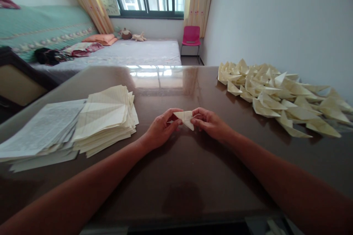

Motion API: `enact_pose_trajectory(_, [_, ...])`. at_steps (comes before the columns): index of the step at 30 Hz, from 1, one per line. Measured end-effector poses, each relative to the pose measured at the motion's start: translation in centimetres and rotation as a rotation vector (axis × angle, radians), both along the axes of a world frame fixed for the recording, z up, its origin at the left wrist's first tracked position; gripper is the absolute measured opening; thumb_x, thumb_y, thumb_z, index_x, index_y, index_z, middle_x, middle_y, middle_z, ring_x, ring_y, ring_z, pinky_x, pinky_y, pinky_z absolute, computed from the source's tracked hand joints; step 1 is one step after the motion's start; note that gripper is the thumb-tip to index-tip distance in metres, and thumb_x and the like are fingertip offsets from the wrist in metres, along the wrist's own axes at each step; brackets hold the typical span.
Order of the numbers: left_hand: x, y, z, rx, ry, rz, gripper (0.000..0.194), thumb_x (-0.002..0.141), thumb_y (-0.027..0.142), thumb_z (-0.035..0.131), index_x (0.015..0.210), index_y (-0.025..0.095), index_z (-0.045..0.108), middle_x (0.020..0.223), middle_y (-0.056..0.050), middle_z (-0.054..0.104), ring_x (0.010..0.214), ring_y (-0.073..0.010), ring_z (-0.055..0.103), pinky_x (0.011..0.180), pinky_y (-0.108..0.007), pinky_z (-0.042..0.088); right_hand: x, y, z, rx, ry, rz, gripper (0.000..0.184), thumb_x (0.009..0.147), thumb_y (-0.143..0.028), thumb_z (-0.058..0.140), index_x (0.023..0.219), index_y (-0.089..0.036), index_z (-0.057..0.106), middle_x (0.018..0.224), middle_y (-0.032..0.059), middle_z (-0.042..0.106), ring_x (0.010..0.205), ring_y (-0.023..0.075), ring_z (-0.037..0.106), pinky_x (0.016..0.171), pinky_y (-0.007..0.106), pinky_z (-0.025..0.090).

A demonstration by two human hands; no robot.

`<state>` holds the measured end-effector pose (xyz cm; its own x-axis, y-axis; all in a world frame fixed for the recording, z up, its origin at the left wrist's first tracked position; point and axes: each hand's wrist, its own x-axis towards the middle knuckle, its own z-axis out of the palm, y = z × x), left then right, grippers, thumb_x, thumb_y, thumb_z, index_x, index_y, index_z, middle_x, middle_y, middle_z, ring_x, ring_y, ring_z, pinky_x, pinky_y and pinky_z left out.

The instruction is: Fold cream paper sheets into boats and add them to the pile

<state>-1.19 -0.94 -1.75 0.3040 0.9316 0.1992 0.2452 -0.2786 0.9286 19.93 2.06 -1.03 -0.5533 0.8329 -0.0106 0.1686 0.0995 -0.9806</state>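
Between my two hands is a small folded paper [185, 117], cream-coloured and roughly triangular with its point down. My left hand [162, 126] pinches its left corner between thumb and fingers. On the other side, my right hand [209, 123] grips the right edge the same way. The paper is held just above the glossy brown table [176, 169]. To the left lies a stack of cream paper sheets [103, 117], the top one creased. Many folded paper boats [275, 91] are heaped at the right, by the wall.
Printed grey-white sheets [44, 128] lie beside the cream stack at the left. Beyond the table's far edge are a bed [149, 51] with pillows and soft toys, and a pink chair [191, 36] under the window. A white wall [264, 18] borders the right side.
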Motion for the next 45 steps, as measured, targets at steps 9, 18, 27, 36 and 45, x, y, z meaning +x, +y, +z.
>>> enact_pose_trajectory(9, [0.6,-0.2,0.8,-0.105,-0.236,-0.127,0.043,0.087,0.031,0.059,0.126,0.016,0.049,0.100,-0.007,0.065,0.090,-0.0169,0.063,0.073,-0.028,0.057,-0.6,-0.7,0.4,0.102,0.017,-0.018,0.044,0.087,-0.033,0.054,0.130,-0.022,0.052,0.080,-0.0022,0.052,0.059,0.0075,0.046,0.055,0.020,0.040])
enact_pose_trajectory(18, [0.9,-0.7,1.1,-0.183,-0.275,-0.194,0.052,0.090,0.033,0.055,0.137,0.019,0.040,0.119,-0.011,0.059,0.102,-0.0195,0.060,0.081,-0.032,0.055,-0.7,-0.9,0.2,0.308,-0.144,0.022,0.047,0.090,-0.037,0.053,0.132,-0.018,0.052,0.096,0.0038,0.055,0.068,0.0101,0.051,0.064,0.024,0.046])
enact_pose_trajectory(27, [0.4,-1.0,0.8,-0.021,0.055,-0.220,0.051,0.095,0.030,0.044,0.144,0.024,0.034,0.112,-0.008,0.054,0.083,-0.0126,0.060,0.080,-0.030,0.055,-0.4,-1.0,1.0,0.521,-0.330,0.181,0.037,0.091,-0.038,0.053,0.122,-0.019,0.058,0.096,0.0048,0.058,0.077,0.0132,0.054,0.074,0.026,0.045])
enact_pose_trajectory(36, [1.4,-1.8,0.8,0.304,0.358,-0.079,0.055,0.091,0.018,0.044,0.144,0.024,0.032,0.115,-0.008,0.050,0.085,-0.0122,0.058,0.085,-0.028,0.052,-1.1,-3.3,2.1,0.818,-0.773,-0.008,0.042,0.090,-0.037,0.044,0.124,-0.014,0.052,0.113,0.0139,0.059,0.100,0.0259,0.058,0.083,0.035,0.047])
enact_pose_trajectory(45, [1.8,-1.9,0.8,0.351,0.366,-0.042,0.052,0.093,0.017,0.040,0.144,0.024,0.033,0.113,-0.009,0.051,0.104,-0.0164,0.056,0.097,-0.031,0.046,-1.1,-3.1,1.7,0.816,-0.703,0.026,0.048,0.091,-0.035,0.041,0.134,-0.013,0.043,0.125,0.0153,0.054,0.109,0.0261,0.057,0.091,0.037,0.047])
